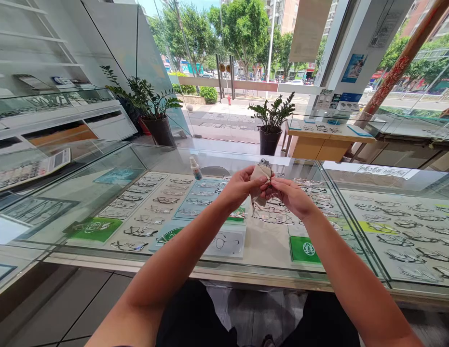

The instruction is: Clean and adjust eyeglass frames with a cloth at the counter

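Above the glass display counter [266,267], my left hand [243,185] is closed on a light beige cloth [258,179], which hangs below the fingers. A pair of thin-framed glasses [265,165] sticks up out of the cloth. My right hand [290,195] pinches the glasses from the right side, its fingertips touching the cloth area. Both hands nearly meet. The lower part of the glasses is hidden by the fingers. A small white spray bottle [195,168] stands upright on the counter, left of my hands.
Rows of eyeglass frames [166,200] lie under the glass, with green logo cards [96,229] among them. Potted plants [270,130] stand beyond the counter, before a large window. At left is another display case [47,103].
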`<action>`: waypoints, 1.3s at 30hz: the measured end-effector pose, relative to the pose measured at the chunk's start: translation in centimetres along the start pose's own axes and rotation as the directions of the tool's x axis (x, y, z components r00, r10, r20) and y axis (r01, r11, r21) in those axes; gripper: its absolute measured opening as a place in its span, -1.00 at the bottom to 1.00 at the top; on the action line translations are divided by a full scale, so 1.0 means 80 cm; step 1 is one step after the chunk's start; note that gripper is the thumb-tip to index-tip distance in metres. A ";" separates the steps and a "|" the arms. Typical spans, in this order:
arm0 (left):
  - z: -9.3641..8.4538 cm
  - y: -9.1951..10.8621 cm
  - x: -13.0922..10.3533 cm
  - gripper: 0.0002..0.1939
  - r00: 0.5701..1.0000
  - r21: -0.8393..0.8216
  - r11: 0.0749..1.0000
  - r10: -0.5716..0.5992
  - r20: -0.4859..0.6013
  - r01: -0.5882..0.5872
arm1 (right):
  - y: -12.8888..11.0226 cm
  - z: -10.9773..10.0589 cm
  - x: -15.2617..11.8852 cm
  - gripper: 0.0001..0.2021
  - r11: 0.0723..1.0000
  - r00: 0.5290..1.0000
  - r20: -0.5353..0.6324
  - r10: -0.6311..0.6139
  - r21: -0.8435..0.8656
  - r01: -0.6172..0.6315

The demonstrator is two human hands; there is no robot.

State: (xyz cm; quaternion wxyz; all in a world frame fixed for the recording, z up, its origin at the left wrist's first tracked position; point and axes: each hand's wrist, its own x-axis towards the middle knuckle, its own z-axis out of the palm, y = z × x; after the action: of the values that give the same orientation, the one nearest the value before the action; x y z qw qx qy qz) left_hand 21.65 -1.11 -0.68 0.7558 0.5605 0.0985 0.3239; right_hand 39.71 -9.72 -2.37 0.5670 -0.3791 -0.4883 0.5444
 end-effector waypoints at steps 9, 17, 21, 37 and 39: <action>-0.004 -0.003 0.001 -0.56 1.000 0.061 0.998 0.030 -0.003 -0.030 | 0.000 0.000 -0.001 -0.68 1.000 1.000 -0.005 0.005 0.008 -0.005; 0.003 -0.001 -0.001 -0.56 0.995 0.146 0.988 0.068 -0.075 -0.057 | 0.001 -0.002 -0.001 -0.70 0.998 0.999 0.040 0.008 -0.067 -0.005; 0.008 -0.001 -0.003 -0.55 0.992 0.156 0.985 0.089 -0.091 -0.074 | -0.003 0.000 -0.003 -0.69 0.988 0.995 0.097 -0.006 -0.155 0.021; -0.004 -0.005 0.001 -0.55 0.992 0.055 0.998 0.014 -0.128 -0.007 | -0.009 0.004 -0.004 -0.70 0.951 0.986 0.155 -0.060 -0.292 0.104; -0.005 -0.003 0.001 -0.54 0.996 0.015 1.000 -0.014 -0.088 0.016 | -0.009 0.005 -0.004 -0.70 0.950 0.989 0.138 -0.056 -0.296 0.096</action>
State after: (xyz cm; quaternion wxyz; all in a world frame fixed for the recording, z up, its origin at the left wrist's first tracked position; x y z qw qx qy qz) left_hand 21.58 -0.82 -0.99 0.7487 0.5508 0.1385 0.3420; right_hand 39.56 -10.16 -1.60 0.4903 -0.4065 -0.6154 0.4643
